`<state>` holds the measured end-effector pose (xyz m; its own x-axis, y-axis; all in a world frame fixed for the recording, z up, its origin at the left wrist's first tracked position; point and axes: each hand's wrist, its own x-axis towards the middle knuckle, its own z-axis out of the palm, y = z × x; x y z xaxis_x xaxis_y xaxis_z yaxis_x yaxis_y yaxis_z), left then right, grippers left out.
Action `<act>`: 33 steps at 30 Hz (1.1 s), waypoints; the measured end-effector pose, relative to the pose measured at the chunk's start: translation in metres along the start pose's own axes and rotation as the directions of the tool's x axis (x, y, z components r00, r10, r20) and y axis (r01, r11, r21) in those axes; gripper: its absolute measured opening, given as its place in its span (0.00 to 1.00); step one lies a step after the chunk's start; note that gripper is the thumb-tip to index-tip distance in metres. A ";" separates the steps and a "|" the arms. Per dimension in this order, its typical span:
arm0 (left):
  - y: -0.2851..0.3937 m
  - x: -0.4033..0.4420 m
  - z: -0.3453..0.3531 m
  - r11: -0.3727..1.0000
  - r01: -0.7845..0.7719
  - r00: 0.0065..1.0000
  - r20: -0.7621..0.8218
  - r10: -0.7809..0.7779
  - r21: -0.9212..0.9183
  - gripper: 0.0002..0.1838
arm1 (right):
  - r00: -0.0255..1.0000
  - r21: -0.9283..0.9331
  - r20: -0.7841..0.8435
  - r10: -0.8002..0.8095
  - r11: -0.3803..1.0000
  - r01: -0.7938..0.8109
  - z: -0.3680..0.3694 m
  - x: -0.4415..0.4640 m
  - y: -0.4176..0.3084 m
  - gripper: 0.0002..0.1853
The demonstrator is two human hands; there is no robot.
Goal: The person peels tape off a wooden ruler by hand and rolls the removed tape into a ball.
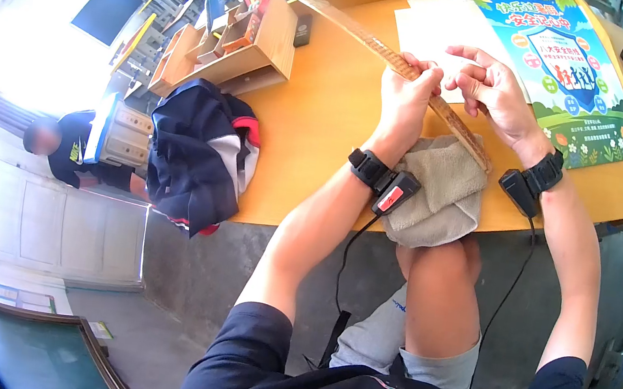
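Observation:
A long, thin wooden strip [351, 27], like a worn wooden ruler, slants across the desk from the far left down to the right. My left hand [407, 96] is closed around it with thumb and fingers near the middle. Just to the right, my right hand [497, 101] hovers with its fingers apart and bent, holding nothing that I can see. Under the strip's near end lies a folded grey-beige towel [439, 192] at the desk's front edge, between my wrists.
On the yellow desk [328, 133] are white paper [433, 36], a colourful poster [574, 80], a wooden desk organizer [268, 49] and a small black object [303, 30]. A dark jacket [194, 154] hangs over the left edge. Another person [71, 149] is at the far left.

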<state>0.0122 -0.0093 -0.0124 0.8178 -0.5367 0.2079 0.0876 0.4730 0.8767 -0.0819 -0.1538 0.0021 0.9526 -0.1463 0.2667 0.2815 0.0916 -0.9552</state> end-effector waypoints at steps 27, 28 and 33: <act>0.011 -0.006 0.006 0.999 0.046 0.999 -0.003 -0.046 -0.004 0.20 | 0.994 -0.097 -0.111 0.001 0.995 -0.012 0.003 0.001 -0.006 0.08; 0.009 -0.005 0.003 0.999 0.050 0.999 -0.002 -0.050 -0.002 0.20 | 0.994 -0.090 -0.109 0.003 0.996 -0.012 0.003 0.001 -0.006 0.08; 0.005 -0.003 -0.001 0.999 0.032 0.998 0.051 -0.032 0.011 0.20 | 0.991 -0.112 -0.133 0.002 0.994 -0.017 0.002 0.001 -0.004 0.08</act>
<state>0.0104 -0.0045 -0.0095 0.7842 -0.5869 0.2014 0.1074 0.4480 0.8875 -0.0819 -0.1519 0.0064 0.9296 -0.2754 0.2451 0.2502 -0.0169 -0.9680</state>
